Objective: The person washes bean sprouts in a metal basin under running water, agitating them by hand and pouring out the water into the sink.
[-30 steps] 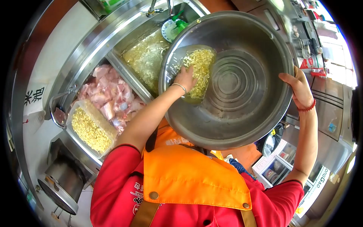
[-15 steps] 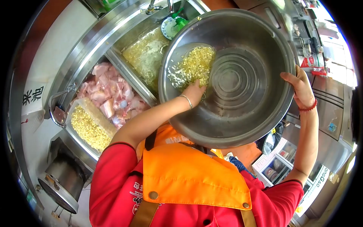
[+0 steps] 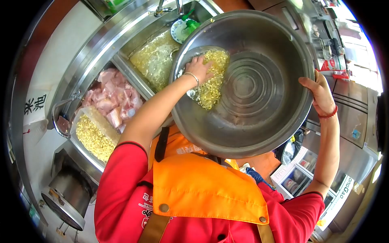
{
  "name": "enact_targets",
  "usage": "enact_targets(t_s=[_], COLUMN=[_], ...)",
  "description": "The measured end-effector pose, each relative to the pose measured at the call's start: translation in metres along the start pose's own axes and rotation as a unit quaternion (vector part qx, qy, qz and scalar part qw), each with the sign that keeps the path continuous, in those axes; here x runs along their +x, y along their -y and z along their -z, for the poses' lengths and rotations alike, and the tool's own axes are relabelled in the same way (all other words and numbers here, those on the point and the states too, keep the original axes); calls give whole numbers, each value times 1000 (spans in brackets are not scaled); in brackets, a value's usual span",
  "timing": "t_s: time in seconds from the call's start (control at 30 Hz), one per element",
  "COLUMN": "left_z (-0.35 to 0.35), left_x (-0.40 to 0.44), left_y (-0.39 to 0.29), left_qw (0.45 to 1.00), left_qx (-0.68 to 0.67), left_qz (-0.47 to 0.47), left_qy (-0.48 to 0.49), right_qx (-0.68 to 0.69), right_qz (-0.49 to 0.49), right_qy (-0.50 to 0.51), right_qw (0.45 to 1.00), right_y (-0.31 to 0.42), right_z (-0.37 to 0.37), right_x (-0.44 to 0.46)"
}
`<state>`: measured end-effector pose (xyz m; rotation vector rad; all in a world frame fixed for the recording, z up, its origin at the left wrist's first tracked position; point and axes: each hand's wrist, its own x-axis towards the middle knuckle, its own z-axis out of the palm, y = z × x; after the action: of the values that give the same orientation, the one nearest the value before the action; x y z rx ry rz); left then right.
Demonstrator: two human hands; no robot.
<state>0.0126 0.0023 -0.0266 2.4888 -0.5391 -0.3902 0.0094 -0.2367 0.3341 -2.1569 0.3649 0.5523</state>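
Note:
A wide steel basin [image 3: 259, 121] is tilted toward the sink, with small chopped pale-yellow pieces [image 3: 212, 91] and some water pooled along its left side. My right hand [image 3: 318, 93] grips the basin's right rim, thumb on the inside. Inside the basin, my left hand [image 3: 197, 69] lies on the chopped pieces with its fingers apart, touching them. What the pieces are cut from is too small to tell.
Left of the basin, one sink compartment [image 3: 121, 60] holds cloudy water, a plate [image 3: 178, 30] and a green bottle [image 3: 192, 26]. Another holds raw pink meat [image 3: 109, 91] and a clear tub [image 3: 95, 137] of yellow pieces. A steel pot [image 3: 67, 194] stands lower left.
My left hand has moved up and slightly left, its fingers now spread over the pieces. The pieces have spread downward along the basin's wall. My right hand keeps its grip on the rim.

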Motion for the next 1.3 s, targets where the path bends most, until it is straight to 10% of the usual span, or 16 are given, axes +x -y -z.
enact_targets(t_s=[0.47,0.83,1.13,1.3], left_z=[-30,-8,-17,-24], left_x=[-33,-87,-16,-28], left_y=[-40,-81,28,6], left_qw=[984,976,995,990], left_qx=[-153,-109,-5,-84], left_qz=[24,-160,-82,-2], left_qy=[83,98,-54,113], right_qx=[23,38,12,21], right_qz=[-8,0,-12,-9], right_qy=[0,-42,9,1], right_qw=[1000,998,1000,1000], right_y=[4,3,4,4], right_z=[-4,-11,-1,-4], right_x=[-2,-3,-3,-3])
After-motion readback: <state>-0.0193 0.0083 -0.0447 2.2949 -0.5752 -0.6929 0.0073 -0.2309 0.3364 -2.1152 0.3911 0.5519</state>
